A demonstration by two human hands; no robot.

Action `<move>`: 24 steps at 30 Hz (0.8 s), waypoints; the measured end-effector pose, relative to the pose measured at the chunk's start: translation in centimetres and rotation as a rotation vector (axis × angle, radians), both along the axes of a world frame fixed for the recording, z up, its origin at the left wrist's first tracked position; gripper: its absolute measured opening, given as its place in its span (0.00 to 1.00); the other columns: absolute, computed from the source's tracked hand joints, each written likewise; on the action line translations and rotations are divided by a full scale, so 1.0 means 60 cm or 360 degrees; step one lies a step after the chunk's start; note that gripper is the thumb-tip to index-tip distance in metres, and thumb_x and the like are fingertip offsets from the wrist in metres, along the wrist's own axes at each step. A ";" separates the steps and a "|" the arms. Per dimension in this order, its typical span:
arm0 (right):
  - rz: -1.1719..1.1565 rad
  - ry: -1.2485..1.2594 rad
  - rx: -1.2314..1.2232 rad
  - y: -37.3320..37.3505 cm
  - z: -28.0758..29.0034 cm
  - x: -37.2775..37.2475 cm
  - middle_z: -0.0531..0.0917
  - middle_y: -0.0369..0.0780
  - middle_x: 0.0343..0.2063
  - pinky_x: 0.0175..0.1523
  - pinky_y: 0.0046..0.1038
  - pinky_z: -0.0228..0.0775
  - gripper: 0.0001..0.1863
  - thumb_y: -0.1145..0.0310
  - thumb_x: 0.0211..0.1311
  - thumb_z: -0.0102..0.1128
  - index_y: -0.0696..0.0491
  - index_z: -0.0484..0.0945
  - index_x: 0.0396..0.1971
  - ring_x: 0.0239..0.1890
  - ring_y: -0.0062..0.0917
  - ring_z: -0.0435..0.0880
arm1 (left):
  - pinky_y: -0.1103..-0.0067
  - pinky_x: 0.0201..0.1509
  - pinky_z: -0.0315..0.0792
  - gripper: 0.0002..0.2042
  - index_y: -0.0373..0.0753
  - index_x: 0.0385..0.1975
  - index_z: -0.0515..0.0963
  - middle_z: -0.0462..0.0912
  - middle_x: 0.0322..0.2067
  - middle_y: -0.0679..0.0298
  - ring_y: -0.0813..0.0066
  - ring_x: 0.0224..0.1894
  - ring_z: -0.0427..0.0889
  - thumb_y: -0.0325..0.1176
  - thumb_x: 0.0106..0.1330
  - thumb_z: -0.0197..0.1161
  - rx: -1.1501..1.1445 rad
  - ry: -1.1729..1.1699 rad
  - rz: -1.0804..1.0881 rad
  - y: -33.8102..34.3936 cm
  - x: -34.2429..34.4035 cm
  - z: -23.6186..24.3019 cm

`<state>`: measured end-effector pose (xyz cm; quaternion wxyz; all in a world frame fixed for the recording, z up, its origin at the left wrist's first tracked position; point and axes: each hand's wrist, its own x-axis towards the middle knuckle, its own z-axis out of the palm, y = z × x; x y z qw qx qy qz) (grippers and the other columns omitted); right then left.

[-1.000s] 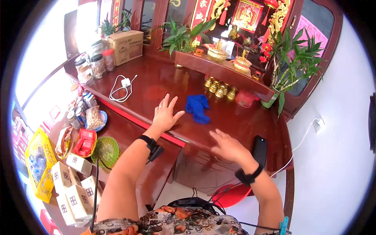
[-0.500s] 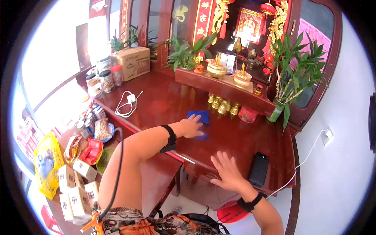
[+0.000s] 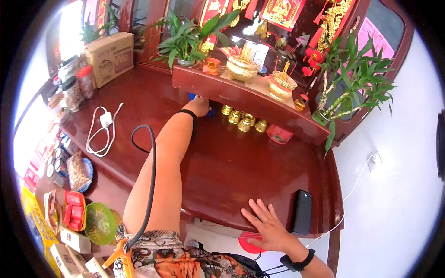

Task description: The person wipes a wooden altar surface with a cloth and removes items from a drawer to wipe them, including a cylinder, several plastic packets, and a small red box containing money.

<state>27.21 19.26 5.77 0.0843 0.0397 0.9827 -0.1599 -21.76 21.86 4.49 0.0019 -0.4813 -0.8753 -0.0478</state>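
My left hand (image 3: 199,106) is covering the blue cloth (image 3: 211,112), upper middle, probably wiping; I can't tell how its fingers are bending. My right hand (image 3: 272,231), lower right, is spreading empty fingers. More wiping would be needing care near the gold cups (image 3: 244,123).

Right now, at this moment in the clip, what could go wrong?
The left hand is at the blue cloth by the small gold cups, so a sideways sweep might topple one.

The black phone lies near the table's front edge beside the right hand; a nudge could perhaps send it off.
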 end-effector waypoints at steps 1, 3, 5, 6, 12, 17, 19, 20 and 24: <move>-0.0024 -0.0024 -0.0005 0.001 0.002 0.002 0.43 0.48 0.73 0.73 0.52 0.30 0.47 0.55 0.54 0.67 0.44 0.52 0.72 0.75 0.46 0.37 | 0.65 0.68 0.60 0.25 0.36 0.59 0.70 0.67 0.63 0.49 0.54 0.67 0.63 0.48 0.71 0.49 0.0050 -0.0068 -0.0108 0.015 0.010 0.015; -0.0029 -0.0050 0.0001 -0.002 0.006 -0.004 0.43 0.46 0.73 0.74 0.51 0.31 0.46 0.56 0.56 0.66 0.44 0.51 0.72 0.75 0.43 0.37 | 0.67 0.66 0.63 0.22 0.42 0.59 0.71 0.72 0.61 0.54 0.59 0.63 0.69 0.45 0.71 0.48 0.0190 -0.0131 -0.0037 0.020 -0.019 -0.006; 0.0147 -0.0081 -0.0139 -0.015 0.005 -0.033 0.43 0.44 0.74 0.74 0.50 0.32 0.45 0.57 0.57 0.65 0.43 0.52 0.72 0.75 0.42 0.37 | 0.66 0.66 0.64 0.22 0.46 0.61 0.70 0.70 0.63 0.58 0.58 0.66 0.66 0.47 0.72 0.45 0.0526 0.0345 -0.0085 -0.013 -0.149 -0.101; 0.0069 -0.0086 -0.0151 -0.005 0.009 -0.024 0.44 0.43 0.74 0.74 0.51 0.33 0.43 0.57 0.59 0.64 0.41 0.52 0.72 0.75 0.41 0.38 | 0.63 0.66 0.63 0.25 0.46 0.64 0.67 0.66 0.66 0.60 0.58 0.67 0.64 0.50 0.71 0.45 0.0631 0.0019 -0.0066 0.016 -0.101 -0.059; 0.0039 -0.0161 -0.0123 0.022 0.011 -0.018 0.46 0.41 0.73 0.73 0.50 0.36 0.41 0.58 0.59 0.64 0.39 0.54 0.71 0.75 0.40 0.41 | 0.65 0.67 0.63 0.26 0.47 0.65 0.64 0.65 0.66 0.59 0.57 0.66 0.66 0.51 0.71 0.47 0.0215 0.0002 -0.0021 0.082 -0.102 -0.004; 0.0067 -0.0164 -0.0128 0.027 0.015 -0.015 0.48 0.39 0.73 0.73 0.48 0.39 0.41 0.60 0.58 0.65 0.38 0.56 0.71 0.75 0.38 0.43 | 0.67 0.67 0.62 0.28 0.47 0.66 0.62 0.63 0.66 0.58 0.56 0.65 0.67 0.53 0.70 0.48 0.0015 0.0033 0.0072 0.034 -0.083 0.003; 0.0038 -0.0091 -0.0106 0.026 0.012 -0.010 0.48 0.40 0.73 0.74 0.47 0.40 0.41 0.61 0.58 0.65 0.38 0.56 0.70 0.75 0.37 0.43 | 0.68 0.68 0.62 0.29 0.47 0.67 0.61 0.63 0.67 0.58 0.56 0.64 0.68 0.53 0.70 0.48 -0.0033 0.0048 0.0141 -0.002 -0.075 0.004; 0.0037 -0.0047 -0.0109 0.026 0.011 -0.009 0.50 0.40 0.73 0.73 0.47 0.40 0.41 0.62 0.57 0.66 0.39 0.56 0.70 0.75 0.37 0.45 | 0.68 0.68 0.62 0.29 0.47 0.67 0.61 0.63 0.67 0.58 0.56 0.64 0.68 0.53 0.70 0.48 -0.0029 0.0048 0.0191 -0.031 -0.066 -0.006; 0.0115 0.0132 -0.0010 0.021 -0.004 -0.001 0.52 0.43 0.72 0.73 0.48 0.42 0.42 0.62 0.55 0.66 0.41 0.57 0.70 0.73 0.42 0.49 | 0.53 0.66 0.60 0.33 0.48 0.70 0.56 0.59 0.69 0.58 0.53 0.67 0.64 0.57 0.68 0.47 -0.0030 -0.0074 0.0647 -0.141 -0.039 0.000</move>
